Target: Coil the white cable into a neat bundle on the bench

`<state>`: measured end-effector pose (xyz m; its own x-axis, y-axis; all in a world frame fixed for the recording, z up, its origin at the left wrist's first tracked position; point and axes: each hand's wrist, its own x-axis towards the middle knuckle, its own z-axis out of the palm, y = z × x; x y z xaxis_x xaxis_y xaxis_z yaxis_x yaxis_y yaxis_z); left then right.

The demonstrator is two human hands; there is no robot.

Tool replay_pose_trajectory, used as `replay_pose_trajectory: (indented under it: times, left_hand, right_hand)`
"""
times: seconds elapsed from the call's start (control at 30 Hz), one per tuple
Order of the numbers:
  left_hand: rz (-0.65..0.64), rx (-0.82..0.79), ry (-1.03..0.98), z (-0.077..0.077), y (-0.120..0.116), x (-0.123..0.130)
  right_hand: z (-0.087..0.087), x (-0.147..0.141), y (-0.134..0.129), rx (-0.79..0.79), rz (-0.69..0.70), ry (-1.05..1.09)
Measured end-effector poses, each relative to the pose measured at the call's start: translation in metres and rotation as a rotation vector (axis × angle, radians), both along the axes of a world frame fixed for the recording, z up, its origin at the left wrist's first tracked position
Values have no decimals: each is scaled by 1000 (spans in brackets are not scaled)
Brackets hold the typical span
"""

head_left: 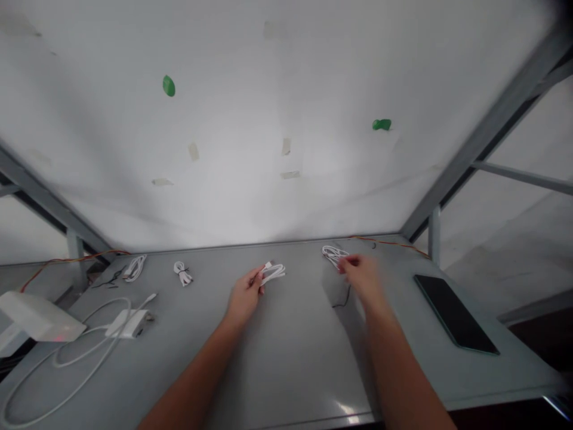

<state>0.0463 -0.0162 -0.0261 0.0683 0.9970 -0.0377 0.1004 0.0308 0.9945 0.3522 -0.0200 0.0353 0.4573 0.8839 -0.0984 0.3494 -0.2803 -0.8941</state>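
My left hand (248, 294) is closed around one end of a small white coiled cable (274, 273), held above the grey table. A plug end of this cable sticks up by the fingertips. Further right, my right hand (360, 273) is slightly blurred, its thumb and fingers pinched at the right end of a second white coiled cable (333, 255). The fingertips cover that end of the coil. Just below the right hand is a thin black tie (342, 300); whether it touches the table is unclear.
A black-screened tablet or phone (455, 313) lies at the right. Two more bundled white cables, one (182, 273) and another (135, 268), lie back left. A white power adapter (128, 324) with a long loose cord and a white box (41, 316) sit at the left. Behind stands a white panel (233, 209).
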Motion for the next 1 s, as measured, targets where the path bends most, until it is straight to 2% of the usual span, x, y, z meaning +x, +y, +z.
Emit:
replay_pose_trajectory:
  times: [0.17, 0.27, 0.37, 0.57, 0.73, 1.0]
  left_hand:
    - [-88, -82, -248, 12, -12, 9]
    - [-99, -112, -353, 16, -16, 12]
    - [-99, -144, -391, 18, -16, 12]
    - [-77, -165, -314, 17, -10, 7]
    - [-206, -181, -369, 17, -8, 4]
    - [-256, -234, -451, 17, -7, 4]
  right_hand:
    - [-24, -100, -2, -22, 306, 210]
    - [-33, -129, -8, 28, 485, 371]
    - [-36, -134, -11, 76, 591, 494]
    - [-37, -132, -13, 40, 640, 618]
    - [-39, -136, -16, 34, 648, 642]
    - [-43, -135, -17, -17, 604, 842]
